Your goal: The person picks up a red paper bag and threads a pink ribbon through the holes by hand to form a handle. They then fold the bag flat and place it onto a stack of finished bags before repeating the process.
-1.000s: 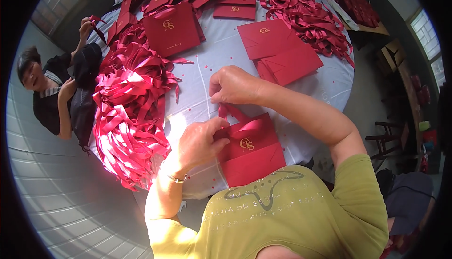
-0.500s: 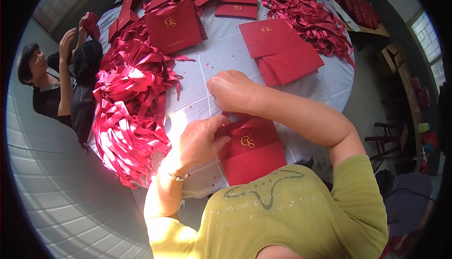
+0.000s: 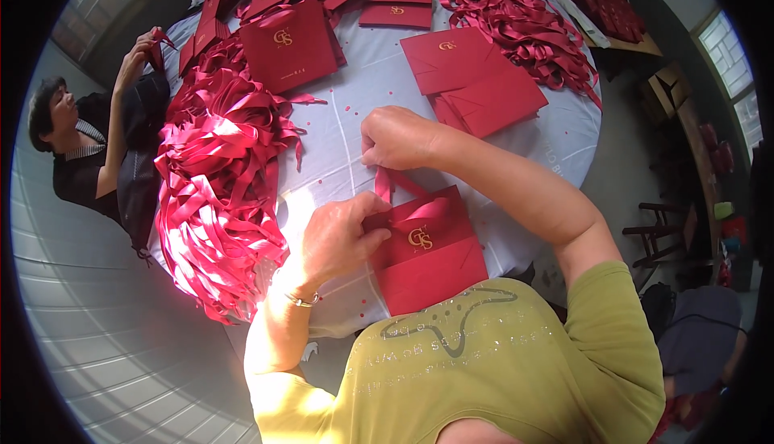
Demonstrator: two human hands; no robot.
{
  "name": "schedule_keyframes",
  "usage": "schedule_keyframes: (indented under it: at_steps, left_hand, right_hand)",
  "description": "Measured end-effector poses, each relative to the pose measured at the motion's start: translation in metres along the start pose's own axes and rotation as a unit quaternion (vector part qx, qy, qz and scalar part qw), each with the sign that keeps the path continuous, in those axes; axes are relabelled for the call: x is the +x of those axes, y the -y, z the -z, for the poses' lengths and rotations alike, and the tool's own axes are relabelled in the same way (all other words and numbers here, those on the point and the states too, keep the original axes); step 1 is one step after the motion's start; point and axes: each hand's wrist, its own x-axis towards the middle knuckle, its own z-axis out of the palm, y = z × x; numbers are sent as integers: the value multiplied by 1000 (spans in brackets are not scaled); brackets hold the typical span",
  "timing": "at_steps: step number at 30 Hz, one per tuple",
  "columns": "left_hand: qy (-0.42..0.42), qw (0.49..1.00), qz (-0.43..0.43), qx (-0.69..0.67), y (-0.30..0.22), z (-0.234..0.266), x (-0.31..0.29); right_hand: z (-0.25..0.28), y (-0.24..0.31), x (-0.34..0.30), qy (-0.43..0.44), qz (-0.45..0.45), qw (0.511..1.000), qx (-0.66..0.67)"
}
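A flat red paper gift bag (image 3: 429,275) with a gold monogram lies on the table right in front of me. My left hand (image 3: 334,238) grips its upper left corner between thumb and fingers. Beyond the bag's top edge, my right hand (image 3: 399,139) is closed on a red ribbon (image 3: 385,184), which stretches between that hand and the bag top. Some ribbon also crosses the bag's upper front. The fingertips of my right hand are partly hidden by the hand itself.
To the left lies a big heap of loose red ribbons (image 3: 222,194); another ribbon pile (image 3: 524,33) is far right. More red bags (image 3: 476,81) lie ahead on the white-covered table (image 3: 330,154). A co-worker (image 3: 89,137) at the left holds something red. A wooden chair (image 3: 657,230) stands right.
My right hand has drawn slightly away from the bag, and more ribbon now shows between them. My left hand keeps its hold. The co-worker's raised hands have shifted.
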Motion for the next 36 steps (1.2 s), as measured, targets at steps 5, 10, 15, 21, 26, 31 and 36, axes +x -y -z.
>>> schedule_keyframes:
  at_steps: [5, 10, 15, 21, 26, 31, 36]
  left_hand:
    - [2, 1000, 14, -4, -2, 1, 5]
    - [-46, 999, -22, -19, -7, -9, 2]
    - [-130, 988, -73, 42, -4, -25, 4]
    - [-175, 982, -29, 70, -8, -31, 6]
    - [-178, 982, -3, 68, -8, -32, 9]
    - [-175, 980, -50, 81, -1, -34, 9]
    - [-158, 981, -63, 94, 0, -29, 12]
  right_hand:
    - [-12, -14, -2, -37, -12, 998, 45]
    - [-19, -18, -7, -102, -39, 988, 109]
    - [-26, -19, -7, -131, -39, 983, 124]
    - [-33, -22, -7, -169, -36, 975, 138]
    - [-35, -24, -8, -179, -39, 970, 162]
    - [-37, -27, -4, -241, -32, 956, 165]
    - [-43, -36, 14, -338, -6, 933, 125]
